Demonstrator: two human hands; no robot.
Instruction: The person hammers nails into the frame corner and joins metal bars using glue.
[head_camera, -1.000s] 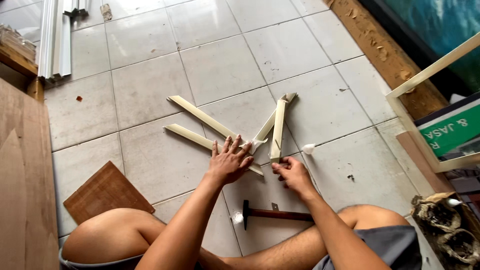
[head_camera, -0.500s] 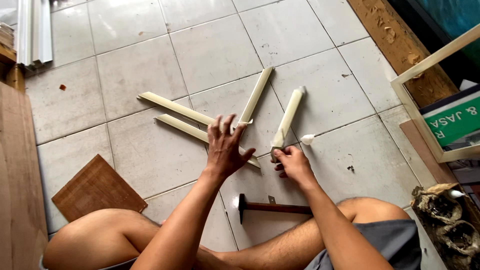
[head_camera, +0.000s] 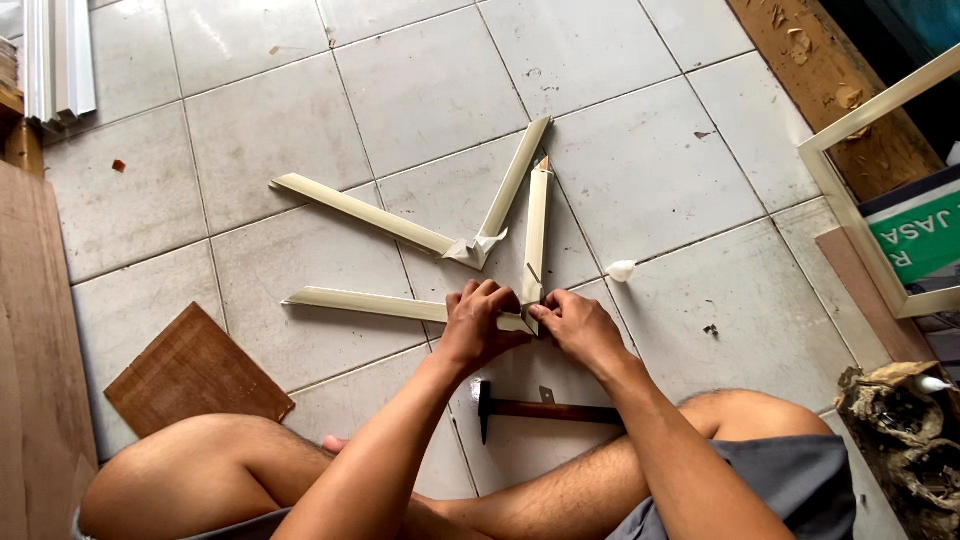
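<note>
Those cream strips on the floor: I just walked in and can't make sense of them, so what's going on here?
A person sits on the tiled floor and presses two cream moulding strips together at their ends. The left hand holds the flat-lying strip, the right hand the strip pointing away. Two more strips already meet in a corner beyond them. A hammer lies by the legs, a small white object to the right, a brown board to the left.

— What can't you make out near the hammer (head_camera: 545, 408)?

— Where the two cream moulding strips (head_camera: 536, 235) meet above it: the left hand (head_camera: 478, 322) and right hand (head_camera: 577, 327) cover that corner.

— And right of the hammer?

— The pale frame (head_camera: 850, 215) is cut off by the picture's edge.
</note>
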